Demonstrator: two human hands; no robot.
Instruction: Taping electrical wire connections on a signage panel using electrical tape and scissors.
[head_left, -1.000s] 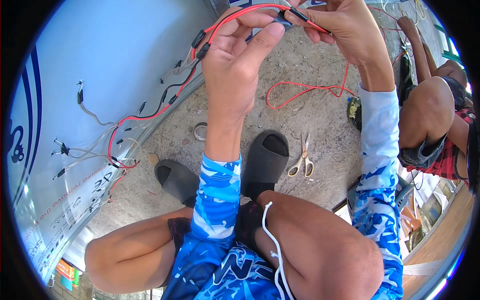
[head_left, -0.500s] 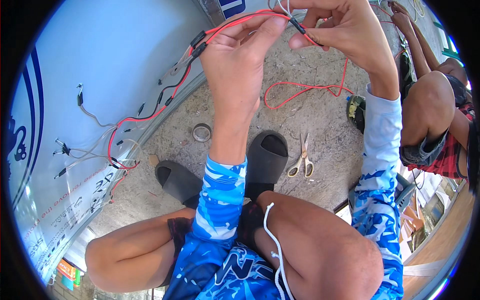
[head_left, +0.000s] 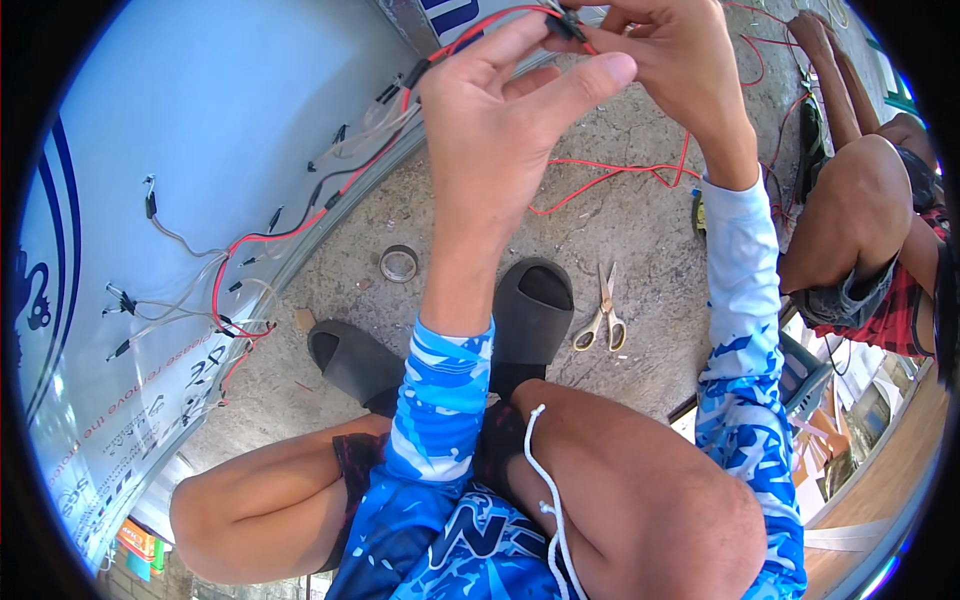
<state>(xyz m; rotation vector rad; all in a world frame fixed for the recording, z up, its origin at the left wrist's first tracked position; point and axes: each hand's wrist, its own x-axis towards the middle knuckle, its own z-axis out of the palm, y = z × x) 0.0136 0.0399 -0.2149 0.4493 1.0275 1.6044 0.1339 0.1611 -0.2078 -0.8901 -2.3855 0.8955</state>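
A red and black wire [head_left: 482,27] with black-taped joints arches across the top of the head view, above my left hand [head_left: 490,125]. The left thumb stretches to the right, apart from the fingers. Its index fingertip touches a black-taped joint [head_left: 566,24], where pale thin leads meet the wire. My right hand [head_left: 690,75] is closed on the red wire at that joint, its fingertips partly hidden behind the left hand. Leftward, the wire sags past another taped joint [head_left: 416,74] and along the white panel, with grey leads branching from it.
A large white panel [head_left: 240,110] stands on the left. On the concrete floor lie a tape roll [head_left: 398,264], scissors [head_left: 603,315] and a loose red wire [head_left: 610,175]. Another person's knee [head_left: 850,210] and hands [head_left: 810,35] are at right. Cardboard scraps [head_left: 825,435] lie lower right.
My left thumb has lifted off the wire and swung right. The right hand has shifted slightly up and left, with the joint following. The other person's hands moved slightly.
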